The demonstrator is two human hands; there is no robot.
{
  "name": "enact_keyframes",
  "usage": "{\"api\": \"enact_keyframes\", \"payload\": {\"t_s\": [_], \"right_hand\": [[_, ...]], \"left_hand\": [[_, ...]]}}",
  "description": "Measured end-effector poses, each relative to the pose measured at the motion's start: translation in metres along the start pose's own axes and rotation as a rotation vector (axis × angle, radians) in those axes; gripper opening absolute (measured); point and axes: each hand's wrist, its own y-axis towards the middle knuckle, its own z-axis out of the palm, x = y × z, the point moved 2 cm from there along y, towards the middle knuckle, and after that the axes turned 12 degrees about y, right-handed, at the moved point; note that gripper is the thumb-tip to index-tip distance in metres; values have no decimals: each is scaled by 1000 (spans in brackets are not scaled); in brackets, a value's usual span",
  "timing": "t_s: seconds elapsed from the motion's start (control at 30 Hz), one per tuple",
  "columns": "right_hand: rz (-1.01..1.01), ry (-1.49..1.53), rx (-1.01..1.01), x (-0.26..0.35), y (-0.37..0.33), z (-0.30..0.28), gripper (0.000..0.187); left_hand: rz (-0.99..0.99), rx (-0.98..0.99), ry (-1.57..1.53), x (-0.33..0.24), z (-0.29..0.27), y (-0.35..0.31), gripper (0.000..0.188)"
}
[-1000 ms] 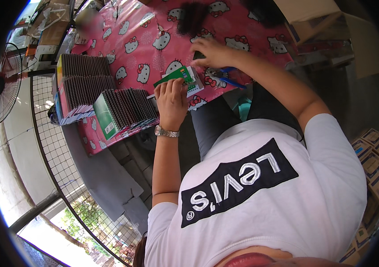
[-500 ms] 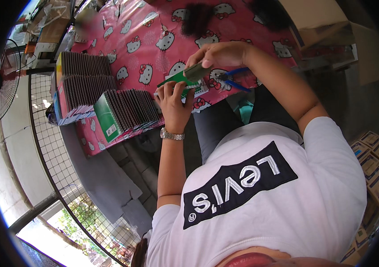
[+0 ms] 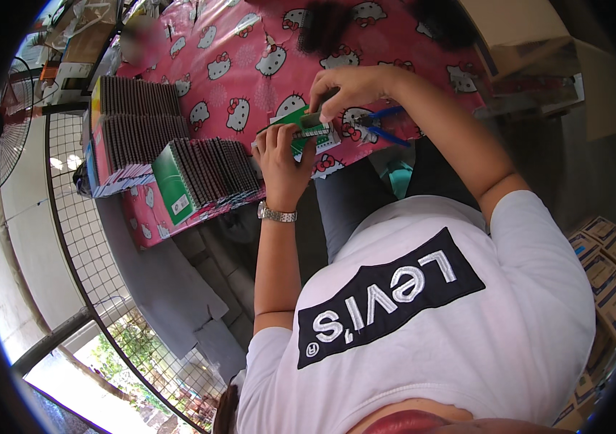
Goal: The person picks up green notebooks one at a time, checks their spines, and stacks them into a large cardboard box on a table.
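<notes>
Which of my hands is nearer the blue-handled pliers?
Right. Your right hand is just beyond and left of the pliers; your left hand is farther left, touching the green notebook.

I see a green-and-white notebook (image 3: 291,118) lying aslant by the near edge of the table (image 3: 250,83); a small olive piece (image 3: 310,120) sits over it, possibly touching.

On the pink counter (image 3: 264,90), the left hand (image 3: 280,165) rests on a green notebook (image 3: 293,118). The right hand (image 3: 348,88) holds a dark green block (image 3: 310,119) at that notebook; right of it lie blue-handled pliers (image 3: 367,121), left stand spiral-bound notebooks (image 3: 210,171).
</notes>
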Motion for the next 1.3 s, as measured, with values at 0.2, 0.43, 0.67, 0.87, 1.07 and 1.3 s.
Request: {"api": "enact_keyframes", "payload": {"t_s": [0.2, 0.43, 0.67, 0.87, 1.07, 1.3], "right_hand": [[78, -179, -39, 2, 9, 3, 44], [-95, -153, -8, -3, 23, 1, 40], [-103, -361, -45, -1, 35, 1, 41], [-99, -4, 68, 0, 35, 7, 37], [16, -248, -22, 3, 39, 9, 46], [-283, -996, -710, -78, -3, -55, 58]], "left_hand": [[-9, -17, -76, 14, -1, -1, 34], [-182, 68, -256, 39, -6, -5, 23], [-211, 122, -383, 44, -2, -3, 23], [-223, 125, -428, 49, 2, -4, 25], [-244, 109, -459, 53, 6, -7, 26], [-510, -67, -931, 46, 12, -16, 15]]}}
